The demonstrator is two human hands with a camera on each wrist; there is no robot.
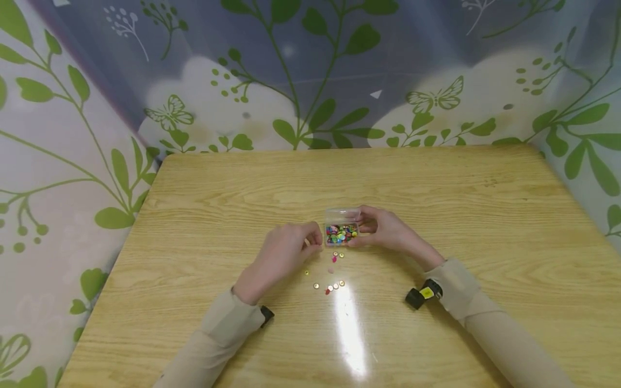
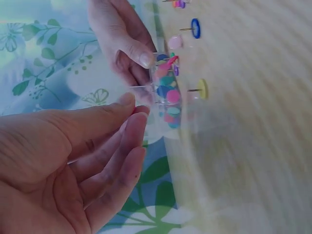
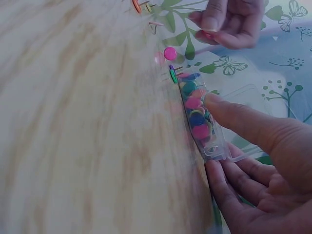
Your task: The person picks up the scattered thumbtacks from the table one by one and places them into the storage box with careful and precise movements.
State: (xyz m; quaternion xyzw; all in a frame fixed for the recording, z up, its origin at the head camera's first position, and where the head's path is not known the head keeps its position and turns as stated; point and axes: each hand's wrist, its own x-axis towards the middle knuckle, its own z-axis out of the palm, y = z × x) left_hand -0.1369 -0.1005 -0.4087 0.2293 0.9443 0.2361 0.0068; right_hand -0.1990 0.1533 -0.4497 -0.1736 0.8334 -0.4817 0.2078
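A small clear plastic box (image 1: 326, 245) full of colourful thumbtacks (image 1: 341, 235) stands on the table, its hinged clear lid (image 1: 339, 216) raised at the far side. My right hand (image 1: 388, 230) holds the box at its right end, thumb on the near wall and fingers behind. Just left of the box is my left hand (image 1: 286, 249), pinching a small red thumbtack (image 3: 208, 34) between thumb and forefinger; most of it is hidden by the fingertips. Loose tacks lie in front of the box, among them a yellow one (image 2: 203, 89) and a blue one (image 2: 196, 28).
Several more loose tacks (image 1: 336, 286) are scattered nearer to me on the wooden table (image 1: 218, 183). A leaf-patterned cloth (image 1: 310, 75) hangs behind the table and along both sides. Each wrist wears a black camera (image 1: 416, 297).
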